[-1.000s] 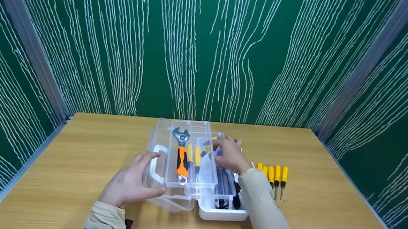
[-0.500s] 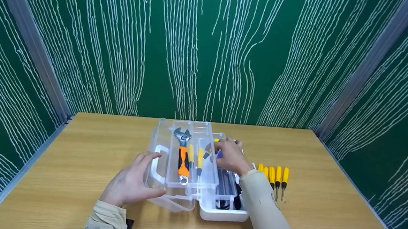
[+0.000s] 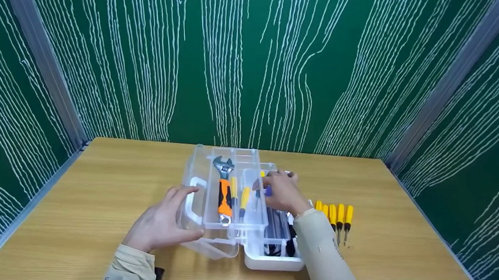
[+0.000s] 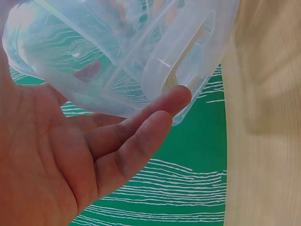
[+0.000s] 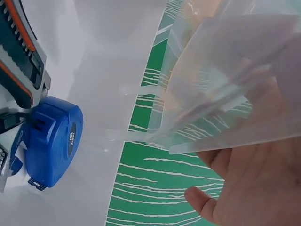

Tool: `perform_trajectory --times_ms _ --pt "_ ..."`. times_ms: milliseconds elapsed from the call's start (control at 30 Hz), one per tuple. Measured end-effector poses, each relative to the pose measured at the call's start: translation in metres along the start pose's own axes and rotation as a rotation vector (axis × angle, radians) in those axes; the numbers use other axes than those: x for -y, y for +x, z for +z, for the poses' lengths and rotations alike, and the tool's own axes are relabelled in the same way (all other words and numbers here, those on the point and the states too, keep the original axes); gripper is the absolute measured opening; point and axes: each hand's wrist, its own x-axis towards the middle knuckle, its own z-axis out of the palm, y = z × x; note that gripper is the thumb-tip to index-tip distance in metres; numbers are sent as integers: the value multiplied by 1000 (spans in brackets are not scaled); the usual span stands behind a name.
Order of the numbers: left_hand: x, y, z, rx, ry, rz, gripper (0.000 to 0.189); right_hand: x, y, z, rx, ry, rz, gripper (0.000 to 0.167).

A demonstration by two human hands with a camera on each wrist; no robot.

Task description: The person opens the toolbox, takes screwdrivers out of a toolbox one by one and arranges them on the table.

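Plastic toolbox (image 3: 273, 263) stands opened out on the tabletop (image 3: 144, 171), roughly midway between left and right edges, its far end nearer the far edge. Clear lid (image 3: 201, 164) is swung out towards the left edge, the raised tray (image 3: 255, 216) beside it. I take it that side would sag or tip unsupported.

Left hand (image 3: 160, 223) seems there for that reason: thumb and fingers spread wide across the lid by its white handle (image 3: 189, 208), fingers fairly straight in my left wrist view. I read it as bracing.

Right hand (image 3: 282, 193) is at the tray's right side, fingers turned in towards the left edge. Clear plastic and blur mask the fingertips in my views; whether they pinch anything, I cannot tell.

In the tray: adjustable wrench (image 3: 224, 197) laid lengthwise, head towards the far edge; the long tray suits its shape, I'd judge. Yellow-handled screwdrivers (image 3: 245, 196) lie to its right, one slanted.

Loose screwdrivers (image 3: 333, 216) sit on the tabletop between toolbox and right edge, side by side, handles towards the far edge, shafts towards the near one. Handy for the right hand, I'd say.

Down in the base, my right wrist view gives a blue tape measure (image 5: 54, 141) against an orange-trimmed utility knife (image 5: 21, 61); bulky pieces probably want that depth
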Motion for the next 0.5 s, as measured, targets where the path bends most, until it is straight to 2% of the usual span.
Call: perform_trajectory --times_ms 267,500 --pt "-1 0 0 7 -4 -23 91 3 -13 -7 50 -45 -35 26" --pt "-1 1 0 7 -16 -49 91 3 -23 -6 26 -31 -50 24"
